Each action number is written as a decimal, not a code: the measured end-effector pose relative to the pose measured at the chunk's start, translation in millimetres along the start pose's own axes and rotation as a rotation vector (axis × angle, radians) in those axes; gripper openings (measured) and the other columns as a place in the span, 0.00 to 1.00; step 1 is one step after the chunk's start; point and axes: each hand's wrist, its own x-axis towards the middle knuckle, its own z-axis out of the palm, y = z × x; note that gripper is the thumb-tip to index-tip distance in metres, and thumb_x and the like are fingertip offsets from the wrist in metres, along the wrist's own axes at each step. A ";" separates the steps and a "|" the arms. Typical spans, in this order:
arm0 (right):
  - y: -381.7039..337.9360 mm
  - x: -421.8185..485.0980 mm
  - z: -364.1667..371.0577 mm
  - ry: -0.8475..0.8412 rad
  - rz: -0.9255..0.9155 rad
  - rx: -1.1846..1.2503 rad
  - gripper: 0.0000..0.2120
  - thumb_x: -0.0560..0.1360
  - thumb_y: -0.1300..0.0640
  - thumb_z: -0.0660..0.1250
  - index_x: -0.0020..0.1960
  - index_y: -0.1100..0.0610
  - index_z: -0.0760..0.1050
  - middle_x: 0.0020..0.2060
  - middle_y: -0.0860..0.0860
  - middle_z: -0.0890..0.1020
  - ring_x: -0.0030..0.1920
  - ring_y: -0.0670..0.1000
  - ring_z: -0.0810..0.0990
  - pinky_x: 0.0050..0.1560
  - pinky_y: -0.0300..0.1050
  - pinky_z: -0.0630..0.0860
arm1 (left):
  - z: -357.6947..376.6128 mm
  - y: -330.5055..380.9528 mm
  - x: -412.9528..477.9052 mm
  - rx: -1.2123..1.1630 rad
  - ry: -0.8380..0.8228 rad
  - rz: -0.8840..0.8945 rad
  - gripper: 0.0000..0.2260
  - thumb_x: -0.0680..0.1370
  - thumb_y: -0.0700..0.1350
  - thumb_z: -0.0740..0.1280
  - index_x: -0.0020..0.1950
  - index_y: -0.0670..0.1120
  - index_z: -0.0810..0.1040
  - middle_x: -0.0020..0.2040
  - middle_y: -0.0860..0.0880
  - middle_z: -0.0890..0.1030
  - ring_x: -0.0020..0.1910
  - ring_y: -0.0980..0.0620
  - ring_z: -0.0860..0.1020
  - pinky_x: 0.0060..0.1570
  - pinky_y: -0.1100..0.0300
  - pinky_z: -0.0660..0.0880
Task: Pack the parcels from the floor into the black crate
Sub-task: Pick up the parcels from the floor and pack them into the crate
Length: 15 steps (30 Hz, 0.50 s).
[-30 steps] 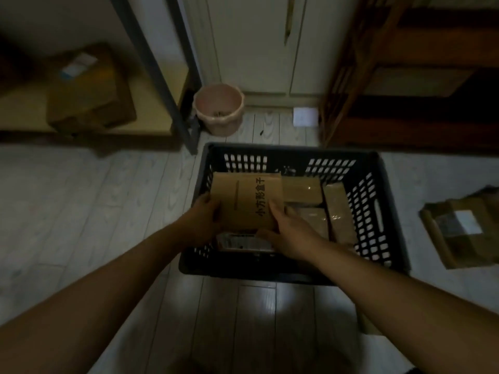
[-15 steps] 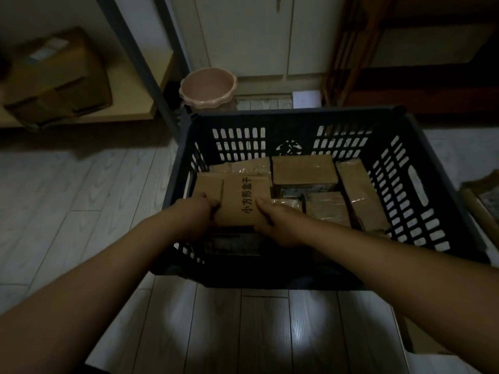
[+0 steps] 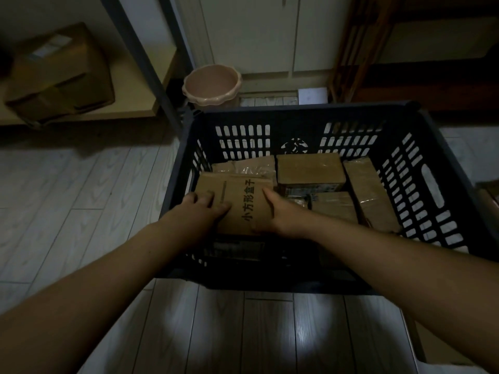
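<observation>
A black slotted crate [image 3: 305,112] stands on the pale plank floor right in front of me. Several brown parcels lie packed inside, among them a box [image 3: 310,168] at the back and a long one [image 3: 370,193] along the right wall. A flat brown box with black printed characters [image 3: 243,201] lies at the crate's front left, on top of other parcels. My left hand [image 3: 205,209] rests flat on its left part, fingers spread. My right hand [image 3: 280,211] grips its right edge.
A pink bucket [image 3: 212,85] stands just behind the crate's back left corner. Beside it rises a dark shelf post [image 3: 151,68], and a low shelf holds a cardboard box [image 3: 59,74]. Another parcel [image 3: 488,190] shows at the right edge. Wooden furniture [image 3: 405,49] stands back right.
The printed box has gone down from above the crate's front rim into the crate's front left. My view has moved closer over the crate, and my left hand now lies on top.
</observation>
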 end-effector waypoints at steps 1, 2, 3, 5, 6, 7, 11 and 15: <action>2.3 1.5 0.0 0.001 -0.005 -0.008 0.48 0.72 0.59 0.73 0.77 0.43 0.42 0.69 0.52 0.70 0.62 0.50 0.72 0.59 0.46 0.73 | 0.8 0.3 0.1 0.022 -0.005 0.000 0.33 0.79 0.50 0.61 0.77 0.58 0.43 0.78 0.43 0.47 0.75 0.37 0.50 0.71 0.44 0.60; 4.1 0.9 -0.7 -0.007 -0.012 -0.009 0.49 0.71 0.59 0.73 0.78 0.43 0.42 0.70 0.52 0.68 0.63 0.50 0.71 0.59 0.44 0.73 | 1.1 0.9 0.0 0.058 0.003 0.005 0.33 0.79 0.50 0.61 0.77 0.58 0.43 0.78 0.43 0.48 0.74 0.37 0.51 0.70 0.45 0.61; 5.7 0.2 -0.5 -0.019 -0.025 -0.018 0.49 0.72 0.58 0.73 0.78 0.45 0.41 0.71 0.52 0.67 0.62 0.48 0.70 0.57 0.42 0.72 | 1.5 1.4 0.5 0.108 0.022 0.016 0.33 0.79 0.51 0.61 0.77 0.58 0.43 0.77 0.43 0.50 0.74 0.38 0.54 0.69 0.45 0.62; 7.6 -2.1 1.6 -0.026 -0.054 -0.094 0.48 0.73 0.56 0.72 0.78 0.49 0.39 0.72 0.53 0.65 0.64 0.49 0.69 0.56 0.39 0.69 | 1.8 3.0 4.8 0.193 0.057 0.061 0.33 0.78 0.54 0.61 0.76 0.58 0.43 0.77 0.43 0.53 0.74 0.39 0.55 0.69 0.44 0.60; 9.1 -3.0 4.2 -0.027 -0.061 -0.153 0.48 0.74 0.55 0.71 0.78 0.51 0.38 0.74 0.55 0.63 0.68 0.51 0.68 0.59 0.39 0.68 | 3.2 4.0 8.2 0.200 0.045 0.090 0.33 0.78 0.55 0.60 0.76 0.58 0.44 0.77 0.43 0.51 0.74 0.38 0.54 0.70 0.42 0.59; 10.4 -2.7 7.3 -0.040 -0.060 -0.210 0.47 0.75 0.54 0.70 0.78 0.52 0.37 0.75 0.56 0.61 0.71 0.54 0.66 0.63 0.42 0.66 | 5.6 5.2 12.0 0.190 0.004 0.113 0.32 0.79 0.56 0.60 0.76 0.59 0.43 0.77 0.43 0.48 0.75 0.36 0.51 0.71 0.40 0.56; 15.0 7.0 12.3 -0.119 -0.007 -0.331 0.48 0.77 0.54 0.67 0.76 0.50 0.29 0.75 0.60 0.61 0.68 0.57 0.69 0.63 0.44 0.67 | 15.4 5.3 25.6 0.106 -0.131 0.123 0.32 0.79 0.59 0.56 0.75 0.62 0.40 0.77 0.43 0.38 0.75 0.33 0.43 0.70 0.37 0.54; 11.2 8.1 5.1 -0.093 -0.015 -0.341 0.47 0.77 0.53 0.68 0.77 0.51 0.32 0.73 0.60 0.64 0.67 0.57 0.70 0.59 0.41 0.67 | 15.4 -0.8 31.7 0.094 -0.041 0.133 0.36 0.77 0.61 0.59 0.75 0.61 0.38 0.77 0.44 0.41 0.75 0.36 0.44 0.71 0.37 0.57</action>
